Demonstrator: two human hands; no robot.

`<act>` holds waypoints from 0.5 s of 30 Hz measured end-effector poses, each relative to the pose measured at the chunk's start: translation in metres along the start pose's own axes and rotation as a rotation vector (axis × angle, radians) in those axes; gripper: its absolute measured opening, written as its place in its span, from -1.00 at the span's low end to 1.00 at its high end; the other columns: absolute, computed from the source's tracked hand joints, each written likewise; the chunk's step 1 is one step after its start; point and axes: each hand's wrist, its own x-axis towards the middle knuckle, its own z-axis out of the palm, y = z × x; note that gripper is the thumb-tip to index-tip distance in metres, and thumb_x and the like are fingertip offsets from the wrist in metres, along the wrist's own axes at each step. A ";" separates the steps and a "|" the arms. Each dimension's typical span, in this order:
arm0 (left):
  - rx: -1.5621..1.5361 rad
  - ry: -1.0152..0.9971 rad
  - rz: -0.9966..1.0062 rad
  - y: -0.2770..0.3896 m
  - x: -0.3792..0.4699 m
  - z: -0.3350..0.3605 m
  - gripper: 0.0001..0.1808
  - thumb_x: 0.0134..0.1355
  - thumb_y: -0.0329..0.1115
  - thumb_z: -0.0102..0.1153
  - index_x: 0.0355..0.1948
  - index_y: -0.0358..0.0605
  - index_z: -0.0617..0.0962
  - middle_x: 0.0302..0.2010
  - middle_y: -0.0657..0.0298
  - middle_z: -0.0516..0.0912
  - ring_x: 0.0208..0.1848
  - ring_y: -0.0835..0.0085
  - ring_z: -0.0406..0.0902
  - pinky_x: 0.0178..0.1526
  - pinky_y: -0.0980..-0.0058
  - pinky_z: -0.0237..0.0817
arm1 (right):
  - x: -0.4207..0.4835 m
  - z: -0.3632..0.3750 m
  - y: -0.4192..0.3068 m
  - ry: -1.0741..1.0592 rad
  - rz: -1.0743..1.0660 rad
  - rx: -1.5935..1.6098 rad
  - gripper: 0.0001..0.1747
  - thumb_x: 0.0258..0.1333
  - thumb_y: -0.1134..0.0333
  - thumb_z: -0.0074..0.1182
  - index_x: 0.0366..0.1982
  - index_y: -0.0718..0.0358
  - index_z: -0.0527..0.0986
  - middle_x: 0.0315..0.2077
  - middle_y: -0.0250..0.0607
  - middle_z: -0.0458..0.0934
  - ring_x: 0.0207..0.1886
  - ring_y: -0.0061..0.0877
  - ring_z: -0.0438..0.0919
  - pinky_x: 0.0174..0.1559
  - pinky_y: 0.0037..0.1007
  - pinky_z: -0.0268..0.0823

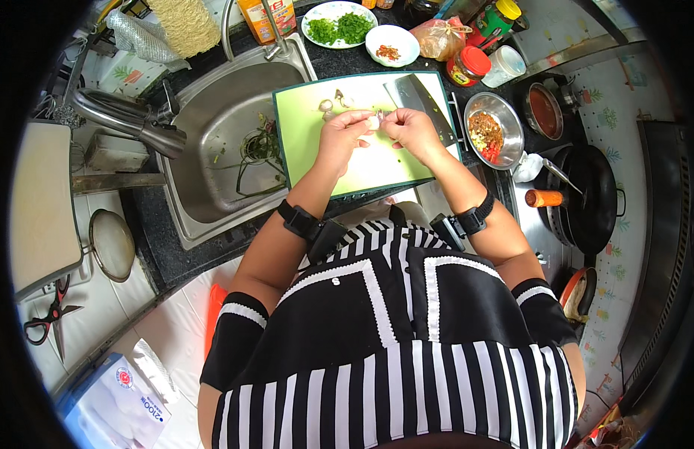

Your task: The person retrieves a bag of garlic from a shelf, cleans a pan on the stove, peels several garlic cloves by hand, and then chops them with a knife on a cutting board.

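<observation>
My left hand point(342, 137) pinches a pale peeled clove, apparently garlic point(374, 122), between thumb and fingertips. Close beside it, my right hand point(413, 132) has its thumb and forefinger pressed together on a bit of purplish skin point(379, 114). Both hands are above a yellow-green cutting board point(358, 171) with a dark rim. Toward the board's far left lie scraps that look like garlic skin or cloves point(325, 105). A broad cleaver point(419, 98) rests on the board's right side, partly behind my right hand.
Left of the board is a steel sink point(204, 205) holding green plant trimmings point(263, 146). Chopped greens on a plate point(307, 32) and a small white bowl point(406, 55) stand behind. To the right are a steel bowl of chopped ingredients point(485, 134), a red-lidded jar point(468, 65) and a black wok point(594, 196).
</observation>
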 end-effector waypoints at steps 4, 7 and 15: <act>0.110 -0.022 -0.004 0.008 -0.004 0.005 -0.74 0.18 -0.37 0.10 -0.13 -0.24 0.55 -0.26 0.27 0.59 -0.29 0.54 0.51 -0.37 0.59 0.33 | 0.001 0.002 0.001 0.012 -0.075 -0.058 -0.81 -0.02 0.32 0.13 -0.52 0.33 0.53 -0.56 -0.32 0.56 -0.58 -0.70 0.46 -0.55 -0.60 0.35; 0.142 -0.082 -0.058 0.005 -0.001 0.000 -0.72 0.20 -0.33 0.09 -0.10 -0.24 0.53 -0.23 0.28 0.59 -0.27 0.54 0.50 -0.37 0.61 0.30 | 0.002 0.002 0.002 -0.008 -0.177 -0.132 -0.81 -0.02 0.32 0.13 -0.50 0.32 0.52 -0.58 -0.34 0.54 -0.58 -0.70 0.46 -0.55 -0.60 0.33; -0.111 -0.111 -0.295 0.005 -0.004 -0.013 -0.75 0.24 -0.29 0.04 -0.10 -0.16 0.50 -0.26 0.29 0.58 -0.28 0.56 0.49 -0.32 0.69 0.30 | -0.002 -0.016 0.001 -0.159 0.099 0.059 -0.85 -0.05 0.30 0.11 -0.46 0.23 0.51 -0.54 -0.41 0.49 -0.49 -0.71 0.46 -0.47 -0.56 0.42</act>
